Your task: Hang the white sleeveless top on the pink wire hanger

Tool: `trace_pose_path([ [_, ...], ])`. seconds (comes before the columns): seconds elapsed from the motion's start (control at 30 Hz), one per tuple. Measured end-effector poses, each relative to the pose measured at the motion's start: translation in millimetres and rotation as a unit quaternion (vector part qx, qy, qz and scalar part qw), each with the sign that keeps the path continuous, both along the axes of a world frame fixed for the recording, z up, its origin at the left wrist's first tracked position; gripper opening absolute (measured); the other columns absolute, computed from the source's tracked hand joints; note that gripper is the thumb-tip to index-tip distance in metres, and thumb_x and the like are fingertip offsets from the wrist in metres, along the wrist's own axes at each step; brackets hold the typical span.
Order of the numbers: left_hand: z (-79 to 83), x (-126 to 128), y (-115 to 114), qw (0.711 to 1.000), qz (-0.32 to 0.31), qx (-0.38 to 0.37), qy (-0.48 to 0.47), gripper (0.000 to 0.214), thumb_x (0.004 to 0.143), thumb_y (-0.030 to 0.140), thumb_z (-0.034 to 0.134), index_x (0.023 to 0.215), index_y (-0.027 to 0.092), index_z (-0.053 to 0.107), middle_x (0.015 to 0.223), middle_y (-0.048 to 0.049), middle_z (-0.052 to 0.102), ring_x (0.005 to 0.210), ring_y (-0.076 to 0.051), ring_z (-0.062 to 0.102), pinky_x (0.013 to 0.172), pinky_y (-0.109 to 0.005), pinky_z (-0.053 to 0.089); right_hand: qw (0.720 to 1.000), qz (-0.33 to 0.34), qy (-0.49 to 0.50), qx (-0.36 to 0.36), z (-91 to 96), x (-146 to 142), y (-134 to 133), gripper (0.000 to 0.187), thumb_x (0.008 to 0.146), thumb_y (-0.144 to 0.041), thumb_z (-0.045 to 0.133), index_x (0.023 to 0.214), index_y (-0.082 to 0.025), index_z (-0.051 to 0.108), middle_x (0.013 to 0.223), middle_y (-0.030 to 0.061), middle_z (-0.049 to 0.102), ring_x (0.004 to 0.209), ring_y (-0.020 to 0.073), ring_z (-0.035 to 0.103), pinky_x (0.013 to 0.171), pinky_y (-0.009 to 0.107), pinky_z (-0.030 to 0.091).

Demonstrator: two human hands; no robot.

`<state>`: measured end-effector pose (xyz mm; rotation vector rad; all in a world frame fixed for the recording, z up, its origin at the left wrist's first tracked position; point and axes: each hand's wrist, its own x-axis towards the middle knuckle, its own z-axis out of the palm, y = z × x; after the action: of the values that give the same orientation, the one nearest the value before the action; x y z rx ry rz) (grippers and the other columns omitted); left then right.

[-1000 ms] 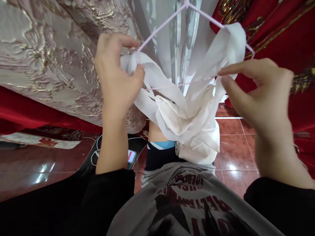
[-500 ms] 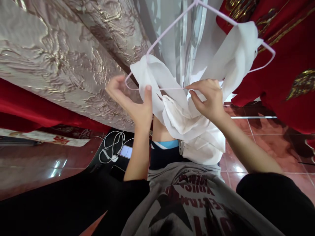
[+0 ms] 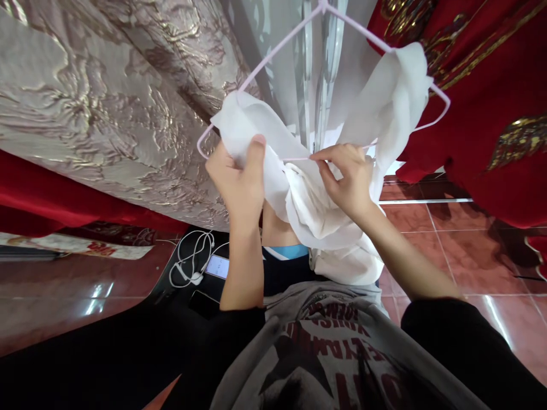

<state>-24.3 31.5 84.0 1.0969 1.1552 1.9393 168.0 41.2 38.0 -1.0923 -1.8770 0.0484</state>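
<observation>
A sheer white garment (image 3: 342,222) drapes over both shoulders of a pale pink clothes hanger (image 3: 282,50), its lower folds gathered on my lap. My left hand (image 3: 239,179) is closed on the garment near the hanger's left end, thumb on top and fingers curled behind, mostly hidden. With thumb and forefinger, my right hand (image 3: 344,171) pinches the hanger's thin lower bar near its middle. The hanger's right end sticks out past the cloth.
A shiny embossed curtain-like cloth (image 3: 106,108) hangs at left, and red cloth with gold decoration (image 3: 482,114) at right. Beside me, a black surface (image 3: 171,296) holds white earphones (image 3: 177,267), a lit phone (image 3: 217,266) and a dark phone (image 3: 204,303). Red tiles (image 3: 465,256) cover the floor.
My left hand has gone from spread fingers to a closed grip on the garment. The hanger and garment have shifted slightly left, with my right hand still pinching the lower bar.
</observation>
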Motion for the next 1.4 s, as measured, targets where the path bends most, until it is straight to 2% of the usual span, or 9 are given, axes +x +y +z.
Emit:
trace_pose_path([
  [0.2, 42.8, -46, -2, 0.960, -0.174, -0.010, -0.220, 0.031, 0.104, 0.014, 0.045, 0.084, 0.021, 0.067, 0.103, -0.0024, 0.073, 0.102, -0.012, 0.070, 0.092, -0.025, 0.058, 1.000, 0.010, 0.014, -0.002, 6.6, 0, -7, 0.024, 0.102, -0.020, 0.051, 0.103, -0.026, 0.075, 0.096, 0.0016, 0.077, 0.092, 0.0198, 0.068, 0.096, 0.043, 0.048],
  [0.37, -3.7, -79, 7, 0.977, -0.020, 0.003, -0.213, 0.017, 0.099, 0.016, 0.055, 0.110, 0.026, 0.064, 0.144, -0.0005, 0.066, 0.145, -0.014, 0.052, 0.115, -0.027, 0.049, 1.000, 0.005, 0.000, 0.013, 6.5, 7, -11, 0.027, 0.100, -0.018, 0.050, 0.104, -0.026, 0.075, 0.096, 0.0013, 0.077, 0.091, 0.0197, 0.068, 0.098, 0.045, 0.047],
  [0.5, -46.9, -47, 6, 0.975, -0.047, -0.032, -0.217, 0.021, 0.102, 0.034, 0.054, 0.115, 0.026, 0.068, 0.146, -0.0029, 0.066, 0.119, -0.018, 0.064, 0.091, -0.028, 0.055, 1.000, 0.023, -0.019, -0.006, 5.6, 7, -11, 0.030, 0.100, -0.019, 0.048, 0.113, -0.028, 0.074, 0.108, 0.0028, 0.079, 0.105, 0.0226, 0.070, 0.101, 0.047, 0.048],
  [0.73, -42.1, 12, -3, 0.960, -0.121, -0.002, -0.253, 0.044, 0.105, 0.056, 0.058, 0.079, 0.021, 0.064, 0.090, -0.0071, 0.071, 0.071, -0.015, 0.059, 0.062, -0.026, 0.049, 0.997, 0.073, -0.032, 0.000, 10.9, 8, -25, 0.034, 0.101, -0.027, 0.048, 0.127, -0.031, 0.070, 0.128, 0.0053, 0.075, 0.124, 0.0258, 0.069, 0.114, 0.056, 0.048],
  [0.83, -38.6, 13, -4, 0.963, -0.112, -0.001, -0.243, 0.046, 0.108, 0.053, 0.052, 0.074, 0.023, 0.061, 0.081, -0.0057, 0.064, 0.062, -0.015, 0.054, 0.057, -0.026, 0.047, 0.992, -0.067, 0.044, 0.095, 3.1, 28, -27, 0.034, 0.101, -0.037, 0.052, 0.132, -0.029, 0.064, 0.134, 0.0116, 0.068, 0.133, 0.0313, 0.063, 0.114, 0.060, 0.048],
  [0.97, -38.5, 15, -5, 0.967, -0.106, -0.007, -0.231, 0.050, 0.110, 0.055, 0.047, 0.073, 0.023, 0.059, 0.079, -0.0054, 0.062, 0.056, -0.015, 0.050, 0.054, -0.029, 0.044, 0.925, -0.237, 0.257, 0.150, -15.5, 63, -8, 0.063, 0.096, -0.056, 0.059, 0.150, -0.026, 0.045, 0.145, 0.0192, 0.055, 0.140, 0.0369, 0.057, 0.105, 0.058, 0.052],
  [1.1, -41.4, 20, -7, 0.966, -0.116, -0.002, -0.230, 0.053, 0.102, 0.067, 0.057, 0.073, 0.022, 0.059, 0.079, -0.0050, 0.064, 0.051, -0.012, 0.049, 0.052, -0.030, 0.042, 0.943, -0.121, 0.310, -0.025, -13.5, 77, 2, 0.051, 0.090, -0.063, 0.065, 0.116, -0.019, 0.062, 0.106, 0.0125, 0.071, 0.103, 0.0264, 0.072, 0.089, 0.045, 0.060],
  [1.27, -42.3, 21, -9, 0.968, -0.101, 0.008, -0.229, 0.057, 0.093, 0.075, 0.064, 0.073, 0.022, 0.060, 0.078, -0.0056, 0.063, 0.049, -0.011, 0.048, 0.049, -0.031, 0.039, 0.954, -0.222, 0.189, -0.066, 18.8, 77, -12, 0.050, 0.087, -0.058, 0.071, 0.067, -0.024, 0.039, 0.061, -0.0027, 0.041, 0.062, 0.0143, 0.050, 0.063, 0.033, 0.048],
  [1.4, -39.1, 22, -8, 0.971, -0.089, 0.000, -0.223, 0.059, 0.095, 0.076, 0.059, 0.071, 0.022, 0.059, 0.076, -0.0053, 0.061, 0.047, -0.010, 0.045, 0.049, -0.031, 0.037, 0.962, -0.241, 0.075, -0.101, 48.9, 82, -10, 0.050, 0.087, -0.043, 0.074, 0.065, -0.025, 0.032, 0.059, -0.0043, 0.032, 0.060, 0.0119, 0.036, 0.066, 0.035, 0.045],
])
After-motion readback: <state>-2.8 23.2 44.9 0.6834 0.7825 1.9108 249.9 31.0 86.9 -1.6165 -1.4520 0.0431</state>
